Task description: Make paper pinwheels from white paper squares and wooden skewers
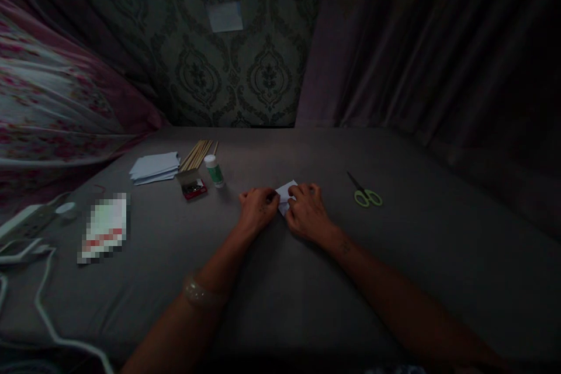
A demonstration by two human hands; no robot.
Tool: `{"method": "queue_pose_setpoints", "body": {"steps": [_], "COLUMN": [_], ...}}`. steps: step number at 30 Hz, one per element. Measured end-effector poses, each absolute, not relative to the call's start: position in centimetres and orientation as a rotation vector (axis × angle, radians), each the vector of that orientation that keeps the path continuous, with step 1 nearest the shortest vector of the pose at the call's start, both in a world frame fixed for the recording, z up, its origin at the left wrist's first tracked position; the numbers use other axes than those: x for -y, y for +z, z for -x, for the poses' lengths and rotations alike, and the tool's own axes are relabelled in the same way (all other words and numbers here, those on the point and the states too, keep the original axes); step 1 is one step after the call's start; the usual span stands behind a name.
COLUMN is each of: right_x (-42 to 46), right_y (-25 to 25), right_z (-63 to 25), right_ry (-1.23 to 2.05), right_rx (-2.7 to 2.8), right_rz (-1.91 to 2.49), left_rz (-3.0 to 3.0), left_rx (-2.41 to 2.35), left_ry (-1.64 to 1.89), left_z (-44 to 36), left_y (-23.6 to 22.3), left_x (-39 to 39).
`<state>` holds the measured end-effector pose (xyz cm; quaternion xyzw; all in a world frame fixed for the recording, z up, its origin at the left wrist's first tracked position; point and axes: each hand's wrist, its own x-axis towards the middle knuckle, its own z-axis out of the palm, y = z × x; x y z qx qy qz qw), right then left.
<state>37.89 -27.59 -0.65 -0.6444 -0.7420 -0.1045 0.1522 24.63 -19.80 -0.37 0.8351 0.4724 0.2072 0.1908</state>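
A small folded piece of white paper (287, 191) lies on the grey cloth surface, between my two hands. My left hand (259, 209) pinches its left edge with thumb and fingers. Over its right part, my right hand (309, 210) has curled fingers pressed on the paper, covering much of it. Its lower edge is partly hidden by the hands. To the right of my right hand lies a pair of scissors (367, 196) with green handles, blades pointing away. A glue bottle (214, 171) with a white cap and green label stands left of my left hand.
Next to the bottle sits an open red box (194, 189) of small dark items. Behind it are several thin wooden sticks (198, 155) and a stack of white paper (155, 167). At far left lie a blurred packet (106, 228), a power strip (26, 219) and a white cable (46, 315).
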Motion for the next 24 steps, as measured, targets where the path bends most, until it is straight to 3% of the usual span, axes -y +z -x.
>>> {"method": "queue_pose_setpoints", "body": {"steps": [12,24], "right_x": [25.5,26.1], "right_y": [-3.1,-2.8], "right_z": [-41.2,-44.5], "right_ry": [0.257,0.218], "right_rx": [1.339,1.401], "right_rz": [1.663,1.710], "left_rz": [-2.357,-2.130], "left_rx": [-1.335,-1.303], "left_ry": [0.423,0.649], "left_z": [-24.9,-24.5], "left_y": [-0.1,-1.6], "left_x": [20.5,18.6]}}
